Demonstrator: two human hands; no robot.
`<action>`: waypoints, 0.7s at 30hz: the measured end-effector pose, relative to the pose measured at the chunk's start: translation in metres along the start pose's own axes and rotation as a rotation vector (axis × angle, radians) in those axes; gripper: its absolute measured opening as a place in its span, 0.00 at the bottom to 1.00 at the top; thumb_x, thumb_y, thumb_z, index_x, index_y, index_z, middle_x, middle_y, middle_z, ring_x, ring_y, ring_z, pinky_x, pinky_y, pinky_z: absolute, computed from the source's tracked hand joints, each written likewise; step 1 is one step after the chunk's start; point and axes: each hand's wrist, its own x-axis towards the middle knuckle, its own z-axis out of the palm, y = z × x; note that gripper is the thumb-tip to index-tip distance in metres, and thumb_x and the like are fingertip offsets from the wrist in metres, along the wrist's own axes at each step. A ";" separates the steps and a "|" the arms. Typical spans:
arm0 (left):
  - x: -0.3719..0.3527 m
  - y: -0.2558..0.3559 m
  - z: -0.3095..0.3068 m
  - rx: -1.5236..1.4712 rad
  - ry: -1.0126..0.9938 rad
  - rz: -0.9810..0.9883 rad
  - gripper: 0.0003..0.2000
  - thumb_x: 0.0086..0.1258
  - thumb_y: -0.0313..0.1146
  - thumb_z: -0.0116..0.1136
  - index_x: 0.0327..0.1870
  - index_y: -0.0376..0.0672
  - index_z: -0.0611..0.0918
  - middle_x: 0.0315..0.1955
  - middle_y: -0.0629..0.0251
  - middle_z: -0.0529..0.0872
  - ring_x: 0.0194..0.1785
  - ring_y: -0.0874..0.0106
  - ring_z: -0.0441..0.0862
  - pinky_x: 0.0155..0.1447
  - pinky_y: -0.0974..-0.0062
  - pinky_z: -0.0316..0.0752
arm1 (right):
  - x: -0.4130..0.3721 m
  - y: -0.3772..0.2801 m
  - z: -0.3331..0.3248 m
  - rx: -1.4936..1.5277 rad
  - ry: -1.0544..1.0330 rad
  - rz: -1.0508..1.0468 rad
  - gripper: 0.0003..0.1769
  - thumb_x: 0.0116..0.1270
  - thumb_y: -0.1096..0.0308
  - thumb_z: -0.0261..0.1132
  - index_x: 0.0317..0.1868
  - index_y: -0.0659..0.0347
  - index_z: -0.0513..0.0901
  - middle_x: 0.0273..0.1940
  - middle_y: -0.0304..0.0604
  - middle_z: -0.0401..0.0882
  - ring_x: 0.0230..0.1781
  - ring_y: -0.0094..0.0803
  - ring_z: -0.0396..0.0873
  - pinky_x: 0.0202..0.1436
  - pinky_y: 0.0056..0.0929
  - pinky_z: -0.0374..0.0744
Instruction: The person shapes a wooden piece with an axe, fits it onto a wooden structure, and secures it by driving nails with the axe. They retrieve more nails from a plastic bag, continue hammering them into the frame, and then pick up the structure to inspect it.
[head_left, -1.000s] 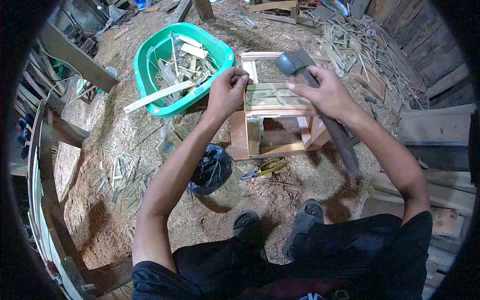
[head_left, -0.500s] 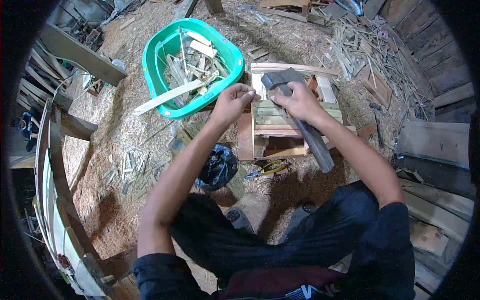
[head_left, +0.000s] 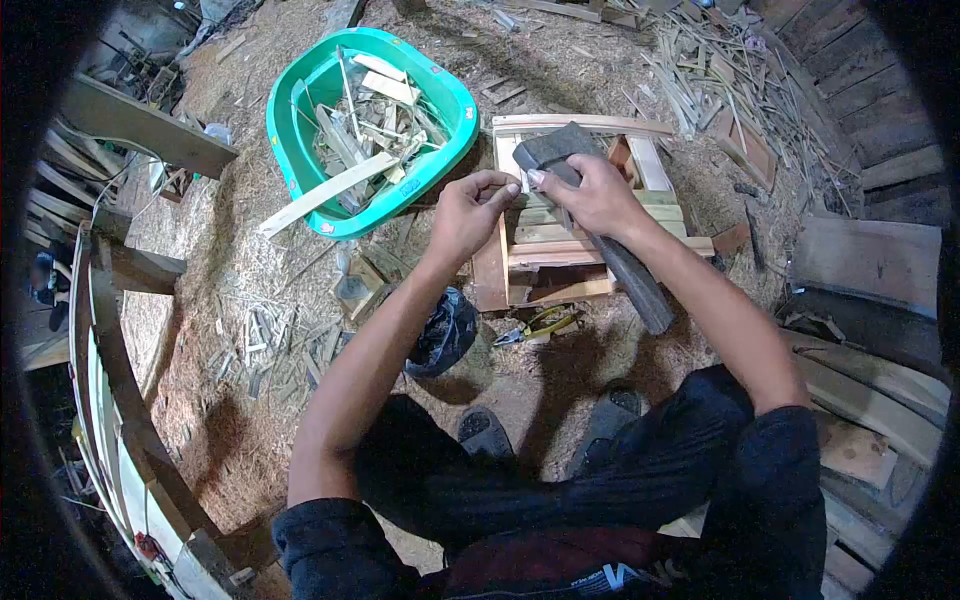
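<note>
My right hand (head_left: pixel 600 200) is wrapped round a dark hammer-like wooden tool (head_left: pixel 635 285), close behind its blocky head. That tool lies slanted over a small slatted wooden frame (head_left: pixel 590 234). Just left of the head, my left hand (head_left: pixel 466 218) is closed in a pinch above the frame's left edge; whatever its fingertips hold is too small to make out. Below the frame, yellow-handled pliers (head_left: pixel 540 326) rest on the ground. A dark bag-lined container (head_left: pixel 443 335) stands beside my left forearm.
A green tub (head_left: pixel 285 130) of wood scraps stands at the upper left. Curved boards (head_left: pixel 130 400) rise along the left side, and planks (head_left: pixel 880 400) lie at the right. Wood shavings and offcuts cover the ground. Part of another person (head_left: pixel 50 280) shows at the far left.
The view has shifted slightly. My right hand still grips the tool, whose head has turned a little, and my left hand remains pinched near it.
</note>
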 end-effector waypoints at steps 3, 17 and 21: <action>0.000 0.002 -0.001 -0.003 -0.032 -0.010 0.10 0.73 0.34 0.62 0.46 0.36 0.85 0.36 0.68 0.88 0.38 0.80 0.83 0.45 0.79 0.78 | 0.002 0.007 0.006 -0.026 0.030 -0.038 0.30 0.68 0.42 0.65 0.38 0.68 0.85 0.27 0.45 0.83 0.29 0.30 0.80 0.36 0.35 0.77; -0.015 -0.006 0.011 -0.125 0.101 0.057 0.11 0.71 0.31 0.64 0.47 0.32 0.86 0.38 0.65 0.89 0.39 0.80 0.81 0.46 0.80 0.77 | -0.002 0.000 0.003 -0.092 0.041 -0.004 0.34 0.68 0.37 0.60 0.35 0.66 0.88 0.26 0.54 0.84 0.32 0.46 0.86 0.42 0.43 0.79; -0.018 -0.004 0.010 -0.045 0.114 0.099 0.12 0.71 0.34 0.65 0.46 0.34 0.87 0.35 0.67 0.88 0.38 0.81 0.80 0.45 0.80 0.76 | -0.003 0.004 0.006 -0.058 0.044 -0.043 0.33 0.68 0.38 0.61 0.37 0.66 0.88 0.31 0.57 0.86 0.37 0.51 0.86 0.45 0.44 0.79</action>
